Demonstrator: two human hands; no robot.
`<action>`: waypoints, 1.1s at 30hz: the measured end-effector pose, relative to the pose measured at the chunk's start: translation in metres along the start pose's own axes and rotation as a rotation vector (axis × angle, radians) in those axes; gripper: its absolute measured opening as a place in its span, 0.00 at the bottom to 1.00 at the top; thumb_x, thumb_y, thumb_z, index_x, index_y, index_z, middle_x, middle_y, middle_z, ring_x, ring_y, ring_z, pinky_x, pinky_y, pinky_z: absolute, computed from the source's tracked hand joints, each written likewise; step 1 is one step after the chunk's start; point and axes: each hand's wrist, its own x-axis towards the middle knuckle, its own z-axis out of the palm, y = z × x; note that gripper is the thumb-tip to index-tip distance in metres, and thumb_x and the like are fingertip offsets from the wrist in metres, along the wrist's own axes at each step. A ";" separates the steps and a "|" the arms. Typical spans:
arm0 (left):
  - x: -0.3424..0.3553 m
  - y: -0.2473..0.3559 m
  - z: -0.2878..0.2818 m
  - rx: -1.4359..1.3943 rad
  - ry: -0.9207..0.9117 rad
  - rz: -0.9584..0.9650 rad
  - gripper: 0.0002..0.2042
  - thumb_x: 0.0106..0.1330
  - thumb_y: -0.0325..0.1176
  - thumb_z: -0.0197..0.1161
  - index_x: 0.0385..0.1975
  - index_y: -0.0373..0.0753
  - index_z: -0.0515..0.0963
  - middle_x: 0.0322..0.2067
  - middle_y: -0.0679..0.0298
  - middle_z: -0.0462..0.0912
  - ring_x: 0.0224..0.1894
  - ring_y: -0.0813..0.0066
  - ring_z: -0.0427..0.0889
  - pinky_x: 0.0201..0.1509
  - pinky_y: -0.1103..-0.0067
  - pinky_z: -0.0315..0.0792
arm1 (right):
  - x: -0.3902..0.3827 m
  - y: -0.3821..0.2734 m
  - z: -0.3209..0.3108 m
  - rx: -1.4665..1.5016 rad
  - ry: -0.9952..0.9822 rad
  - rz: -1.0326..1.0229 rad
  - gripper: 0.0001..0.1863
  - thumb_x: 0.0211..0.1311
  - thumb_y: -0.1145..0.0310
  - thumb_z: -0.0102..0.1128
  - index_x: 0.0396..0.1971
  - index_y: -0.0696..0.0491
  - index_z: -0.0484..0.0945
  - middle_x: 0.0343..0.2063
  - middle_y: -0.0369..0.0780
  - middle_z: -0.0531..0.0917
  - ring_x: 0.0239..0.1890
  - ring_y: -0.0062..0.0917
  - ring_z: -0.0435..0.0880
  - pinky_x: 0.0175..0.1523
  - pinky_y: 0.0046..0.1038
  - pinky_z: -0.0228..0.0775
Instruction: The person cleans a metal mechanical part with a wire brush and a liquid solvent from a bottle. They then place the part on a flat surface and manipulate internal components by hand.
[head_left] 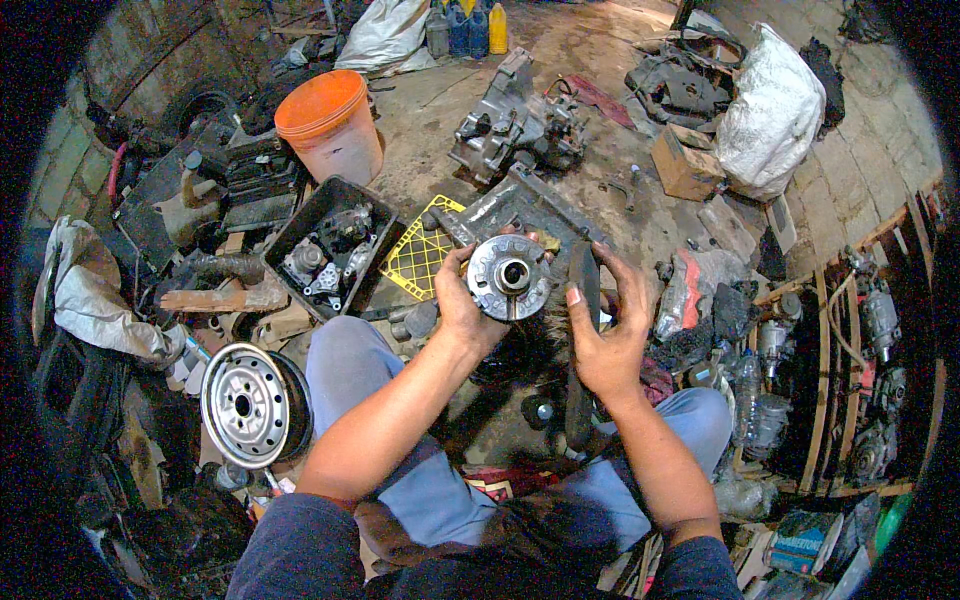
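My left hand point(467, 305) is closed round the rim of a round metal hub point(510, 278) with a raised collar and a central hole. Its face is turned up toward me. Just right of it, my right hand point(610, 335) grips a long dark brush point(584, 290) between thumb and fingers. The brush stands nearly upright in view, and what look like dark bristles show along its left side. The hub and the brush are close together; whether they touch I cannot tell. Beyond my hands lies a grey metal housing point(535, 210), partly hidden by the hub.
A gearbox casing point(515, 125) sits farther ahead. To the left are a bin of metal parts point(330, 250), a yellow plastic grid point(425, 255), an orange-lidded bucket point(325, 115) and a steel wheel rim point(245, 405). A wooden rack point(820, 370) with parts stands right.
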 end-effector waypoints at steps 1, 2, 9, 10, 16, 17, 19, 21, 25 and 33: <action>0.000 -0.001 0.000 0.011 0.007 0.014 0.30 0.69 0.49 0.36 0.64 0.37 0.68 0.59 0.49 0.78 0.60 0.52 0.77 0.66 0.57 0.71 | -0.003 0.003 0.003 -0.007 0.007 -0.007 0.26 0.59 0.73 0.67 0.58 0.58 0.75 0.54 0.51 0.78 0.54 0.43 0.80 0.61 0.38 0.71; -0.001 -0.002 0.001 0.023 0.014 0.028 0.29 0.70 0.49 0.37 0.63 0.37 0.68 0.59 0.50 0.78 0.60 0.52 0.78 0.66 0.58 0.71 | -0.005 0.004 0.005 -0.013 0.014 -0.014 0.26 0.59 0.73 0.67 0.58 0.59 0.75 0.55 0.51 0.78 0.55 0.43 0.80 0.61 0.38 0.71; -0.003 -0.020 -0.001 0.161 0.073 0.114 0.22 0.74 0.47 0.45 0.56 0.38 0.73 0.53 0.53 0.82 0.54 0.57 0.81 0.63 0.64 0.71 | -0.006 0.012 0.025 0.104 0.069 0.065 0.25 0.62 0.73 0.65 0.58 0.63 0.73 0.54 0.52 0.80 0.57 0.40 0.80 0.61 0.37 0.72; -0.005 -0.024 0.000 0.202 0.060 0.124 0.21 0.74 0.46 0.45 0.56 0.38 0.72 0.53 0.53 0.82 0.54 0.58 0.81 0.63 0.65 0.71 | 0.004 0.006 0.019 0.075 0.081 0.115 0.25 0.62 0.73 0.64 0.58 0.64 0.73 0.54 0.51 0.80 0.57 0.39 0.80 0.61 0.37 0.72; 0.006 -0.020 -0.014 0.121 0.058 0.162 0.22 0.75 0.44 0.43 0.56 0.35 0.74 0.52 0.53 0.83 0.53 0.61 0.82 0.62 0.67 0.72 | -0.011 0.002 0.035 0.218 0.031 0.236 0.24 0.64 0.71 0.63 0.58 0.63 0.72 0.56 0.50 0.77 0.58 0.41 0.78 0.62 0.36 0.71; 0.004 -0.018 -0.012 0.139 0.109 0.180 0.22 0.75 0.44 0.44 0.56 0.35 0.73 0.52 0.53 0.83 0.52 0.61 0.82 0.62 0.67 0.72 | -0.017 0.000 0.043 0.226 0.055 0.224 0.23 0.64 0.71 0.63 0.57 0.64 0.72 0.56 0.50 0.78 0.58 0.42 0.78 0.62 0.37 0.70; -0.003 -0.019 -0.009 0.142 0.163 0.190 0.21 0.74 0.43 0.44 0.57 0.35 0.72 0.51 0.53 0.83 0.52 0.61 0.82 0.61 0.67 0.73 | -0.013 0.007 0.047 0.175 0.091 0.202 0.23 0.65 0.70 0.63 0.56 0.64 0.72 0.55 0.51 0.78 0.58 0.43 0.78 0.62 0.40 0.69; -0.005 -0.025 -0.006 0.146 0.125 0.163 0.21 0.74 0.42 0.44 0.57 0.35 0.72 0.52 0.53 0.83 0.52 0.61 0.82 0.62 0.68 0.73 | 0.012 0.036 0.037 0.142 0.126 0.250 0.24 0.66 0.69 0.62 0.57 0.64 0.70 0.57 0.53 0.76 0.58 0.44 0.77 0.63 0.42 0.67; 0.003 -0.019 -0.011 0.215 0.083 0.226 0.20 0.74 0.42 0.45 0.56 0.35 0.73 0.51 0.53 0.83 0.52 0.62 0.82 0.62 0.68 0.72 | -0.012 0.018 0.043 0.220 0.072 0.246 0.25 0.65 0.71 0.60 0.59 0.65 0.67 0.56 0.53 0.76 0.61 0.42 0.74 0.64 0.41 0.66; 0.006 -0.020 -0.021 0.269 0.100 0.247 0.21 0.75 0.44 0.45 0.55 0.35 0.74 0.51 0.53 0.83 0.52 0.63 0.82 0.60 0.69 0.74 | -0.001 0.031 0.049 0.234 0.103 0.224 0.25 0.66 0.71 0.61 0.59 0.65 0.67 0.55 0.55 0.77 0.60 0.41 0.76 0.67 0.39 0.64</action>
